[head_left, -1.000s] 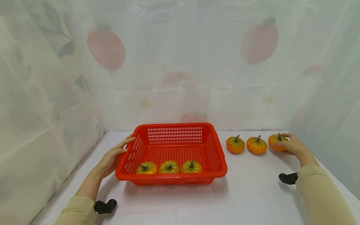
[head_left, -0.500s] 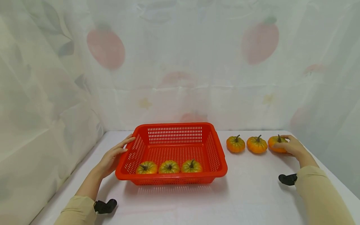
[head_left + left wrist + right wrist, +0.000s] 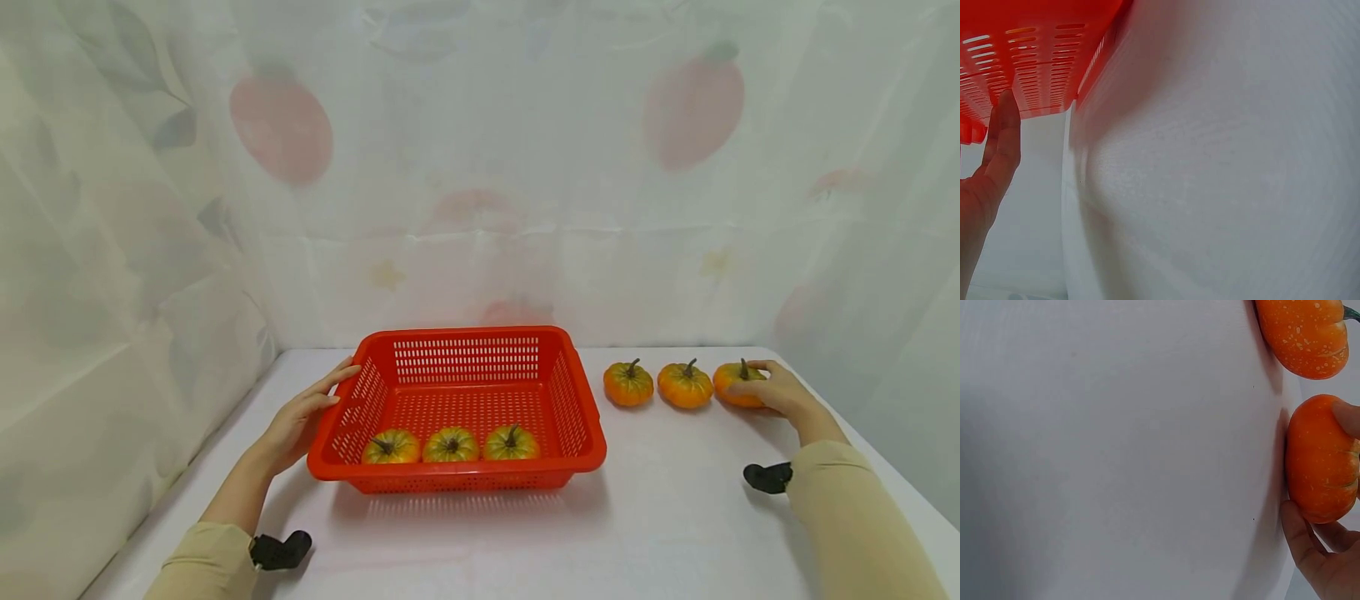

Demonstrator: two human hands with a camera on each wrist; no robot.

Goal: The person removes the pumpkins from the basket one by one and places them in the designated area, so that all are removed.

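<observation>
Head view: I see the left hand (image 3: 300,421) flat, fingers straight against the red basket (image 3: 577,417) left wall; right hand (image 3: 776,390) cups the rightmost pumpkin (image 3: 731,382) on the table. Left wrist: straight fingers (image 3: 1002,134) beside basket. Right wrist: fingers curled round pumpkin (image 3: 1319,459).

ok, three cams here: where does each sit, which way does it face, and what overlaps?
Head: high, looking forward and down at the basket, both hands and sleeves.
Left wrist: low by the left hand, facing the basket's slotted wall.
Right wrist: low by the right hand, facing the rightmost pumpkin it grips.
Shared: head and right wrist both show that pumpkin and its neighbour.
</observation>
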